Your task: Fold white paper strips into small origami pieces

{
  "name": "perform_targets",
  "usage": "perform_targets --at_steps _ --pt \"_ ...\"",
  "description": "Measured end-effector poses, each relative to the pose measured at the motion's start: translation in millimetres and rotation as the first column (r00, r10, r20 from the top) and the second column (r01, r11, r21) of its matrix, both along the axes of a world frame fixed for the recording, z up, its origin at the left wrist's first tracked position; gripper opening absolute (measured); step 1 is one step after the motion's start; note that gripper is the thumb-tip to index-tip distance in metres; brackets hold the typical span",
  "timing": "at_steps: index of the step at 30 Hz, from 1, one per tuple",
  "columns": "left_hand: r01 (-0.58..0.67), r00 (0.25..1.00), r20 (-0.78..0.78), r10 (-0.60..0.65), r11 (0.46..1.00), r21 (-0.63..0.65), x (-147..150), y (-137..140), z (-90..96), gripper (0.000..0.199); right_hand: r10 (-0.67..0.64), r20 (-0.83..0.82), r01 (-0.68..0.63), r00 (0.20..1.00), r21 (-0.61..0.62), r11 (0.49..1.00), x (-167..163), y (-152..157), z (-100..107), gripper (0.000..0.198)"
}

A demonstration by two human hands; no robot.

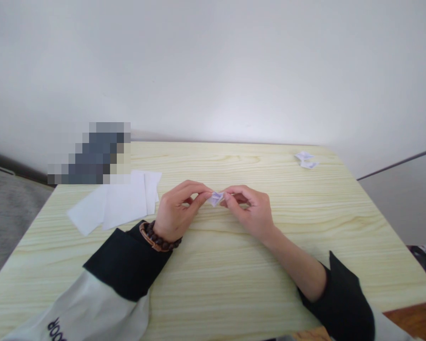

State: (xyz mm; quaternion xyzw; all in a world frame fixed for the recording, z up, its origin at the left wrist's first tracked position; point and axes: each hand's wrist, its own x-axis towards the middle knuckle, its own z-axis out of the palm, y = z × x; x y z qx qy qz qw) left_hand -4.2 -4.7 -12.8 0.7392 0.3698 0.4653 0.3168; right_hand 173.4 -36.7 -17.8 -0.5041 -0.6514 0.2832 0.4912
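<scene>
A small folded piece of white paper (216, 198) is held between my two hands above the middle of the table. My left hand (181, 206) pinches its left corner between thumb and fingers. On the opposite side, the thumb and fingers of my right hand (250, 208) grip the paper's right edge. Creases and a pointed lower end show on the piece; its outer corners are hidden by my fingertips.
Several flat sheets of white paper (126, 201) overlap at the left of the wooden table (213, 284). Folded paper pieces (307, 160) lie near the far right corner. A dark, pixelated object (95, 156) is at the back left. A white wall (220, 71) borders the table's far edge.
</scene>
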Motion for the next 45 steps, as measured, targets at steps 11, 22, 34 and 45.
perform_targets --at_steps 11,22,34,45 --pt "0.108 0.958 0.285 -0.034 0.962 -0.249 5.5 -2.5 -1.2 0.015 0.038 -0.143 -0.041 0.989 -0.016 0.999 -1.2 0.0 -2.6 0.012" --pt "0.095 0.993 -0.078 -0.092 0.995 0.036 2.4 -3.2 0.7 0.02 0.041 0.007 -0.041 0.999 0.061 0.997 1.4 0.3 -1.2 0.011" --pt "0.142 0.958 -0.279 -0.069 0.957 0.251 -1.2 1.1 -3.3 0.021 0.031 0.109 -0.044 0.994 0.114 0.992 3.6 2.1 -1.6 0.011" --pt "0.03 0.982 -0.189 0.017 0.97 0.241 0.9 0.0 0.1 0.011 0.086 -0.053 -0.082 0.995 0.086 0.993 0.2 1.7 -3.9 0.008"
